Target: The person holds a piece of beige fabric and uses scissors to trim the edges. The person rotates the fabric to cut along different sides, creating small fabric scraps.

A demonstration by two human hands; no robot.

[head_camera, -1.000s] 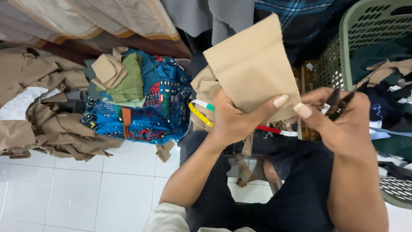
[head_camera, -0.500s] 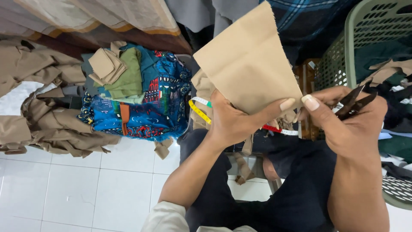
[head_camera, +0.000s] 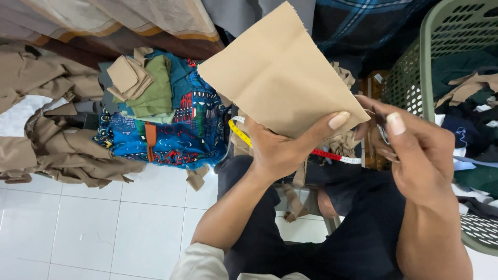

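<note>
My left hand [head_camera: 282,150] grips a flat tan piece of cloth [head_camera: 280,78] by its lower edge, thumb on the near face, and holds it up in front of me. My right hand [head_camera: 415,150] is right beside the cloth's lower right corner, fingers curled around a small dark tool with a metal part [head_camera: 383,134], probably scissors, mostly hidden in the hand. A yellow and red measuring tape [head_camera: 239,133] lies across my lap behind the left hand.
A green plastic laundry basket [head_camera: 425,62] full of clothes stands at the right. A blue patterned fabric [head_camera: 181,129] with folded tan and green pieces [head_camera: 140,78] lies ahead. Crumpled tan garments [head_camera: 57,150] cover the white tile floor [head_camera: 88,228] at left.
The dark tool handles that stuck out of my right hand are now mostly tucked inside it. My left hand keeps its grip on the tan cloth.
</note>
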